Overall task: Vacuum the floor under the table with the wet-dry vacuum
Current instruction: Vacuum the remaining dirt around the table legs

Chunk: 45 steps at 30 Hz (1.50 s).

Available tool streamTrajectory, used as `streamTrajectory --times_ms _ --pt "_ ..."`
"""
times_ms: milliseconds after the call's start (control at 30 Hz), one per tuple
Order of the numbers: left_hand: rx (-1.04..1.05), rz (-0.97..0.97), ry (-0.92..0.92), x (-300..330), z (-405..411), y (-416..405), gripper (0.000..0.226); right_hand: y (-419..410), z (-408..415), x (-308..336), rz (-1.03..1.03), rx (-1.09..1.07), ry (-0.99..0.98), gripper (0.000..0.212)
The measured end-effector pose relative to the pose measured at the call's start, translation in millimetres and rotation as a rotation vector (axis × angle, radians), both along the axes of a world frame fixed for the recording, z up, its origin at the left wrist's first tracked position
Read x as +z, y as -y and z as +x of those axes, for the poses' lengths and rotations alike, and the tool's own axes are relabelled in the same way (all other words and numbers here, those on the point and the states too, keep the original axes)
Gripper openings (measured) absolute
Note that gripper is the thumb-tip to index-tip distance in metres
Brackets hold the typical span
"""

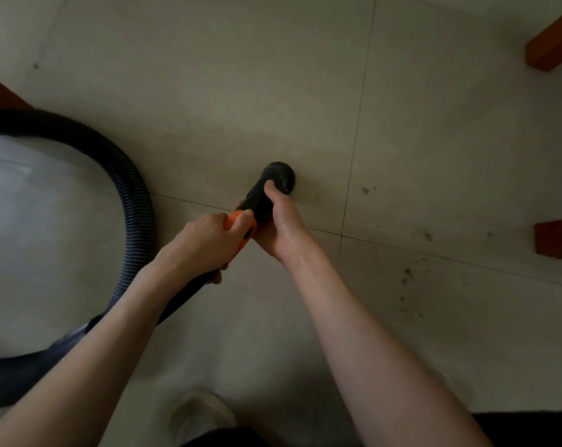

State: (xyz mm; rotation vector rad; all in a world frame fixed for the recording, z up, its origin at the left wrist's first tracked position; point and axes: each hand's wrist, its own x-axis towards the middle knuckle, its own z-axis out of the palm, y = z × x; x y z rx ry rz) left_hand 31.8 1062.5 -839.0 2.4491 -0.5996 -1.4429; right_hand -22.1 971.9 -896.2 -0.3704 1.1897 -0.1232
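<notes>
Left grip wrapped the orange handle; right grip curled round the black nozzle, its tip down on the tiled floor. Ribbed hose looped left. Debris specks lay right, near wooden legs.

Take the round black nozzle as your landmark: it sits on the pale tiled floor, just beyond the crossing of two grout lines. Your right hand wraps the black tube directly behind it; your left hand grips the orange plastic collar further back still and to the left. The ribbed black hose loops well to the nozzle's left. Two reddish-brown wooden table legs stand far to its right, one beyond it, one nearer you. Scattered dirt specks lie between the nozzle and the nearer leg. Your pale shoe is well behind the nozzle.
</notes>
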Motion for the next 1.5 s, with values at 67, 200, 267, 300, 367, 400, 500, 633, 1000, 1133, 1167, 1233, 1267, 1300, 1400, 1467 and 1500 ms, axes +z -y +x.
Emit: streamTrajectory --times_ms 67,200,267,300,367,400,500,633,1000,1133,1167,1233,1267,1300,1400,1467,1500 --pt "0.002 0.001 -0.013 1 6 8 0.045 7 7 1 0.007 -0.028 0.016 0.038" --pt "0.016 0.007 -0.033 2 12 19 0.044 17 18 1 0.009 -0.041 -0.046 0.050" --pt "0.028 0.007 -0.062 3 14 22 0.044 18 21 7 0.010 -0.047 -0.087 0.053" --pt "0.032 0.006 -0.074 4 15 23 0.044 18 23 10 0.007 -0.045 -0.105 0.052" --pt "0.036 -0.005 -0.083 6 15 27 0.045 17 24 16 0.029 -0.077 -0.092 0.047" --pt "0.040 -0.013 -0.089 7 15 29 0.047 16 24 21 0.040 -0.091 -0.078 0.044" --pt "0.046 -0.020 -0.100 11 16 37 0.050 15 25 27 0.004 -0.080 -0.070 0.039" --pt "0.033 -0.012 -0.104 17 11 48 0.053 28 16 29 -0.027 -0.084 -0.116 0.049" --pt "0.010 0.022 -0.079 17 -22 60 0.052 48 -29 36 0.032 -0.026 -0.081 0.050" --pt "0.026 0.030 -0.063 12 -33 59 0.051 51 -38 33 0.024 0.007 -0.062 0.049" --pt "0.026 0.039 -0.058 12 -34 58 0.051 49 -40 32 0.014 0.018 -0.059 0.049" --pt "0.007 0.048 -0.045 12 -39 57 0.050 46 -43 30 -0.002 0.014 -0.058 0.048" --pt "-0.003 0.044 -0.038 12 -42 57 0.050 45 -46 29 -0.011 0.001 -0.059 0.048" --pt "-0.014 0.034 -0.032 11 -46 58 0.050 45 -49 27 -0.025 -0.012 -0.058 0.048" --pt "-0.024 0.022 -0.017 8 -56 58 0.051 47 -58 22 -0.045 -0.025 -0.065 0.049" --pt "-0.033 0.043 -0.005 5 -59 56 0.051 44 -64 19 -0.038 -0.020 -0.061 0.049" --pt "-0.040 0.058 0.002 4 -60 54 0.051 41 -65 17 -0.039 -0.017 -0.065 0.050"
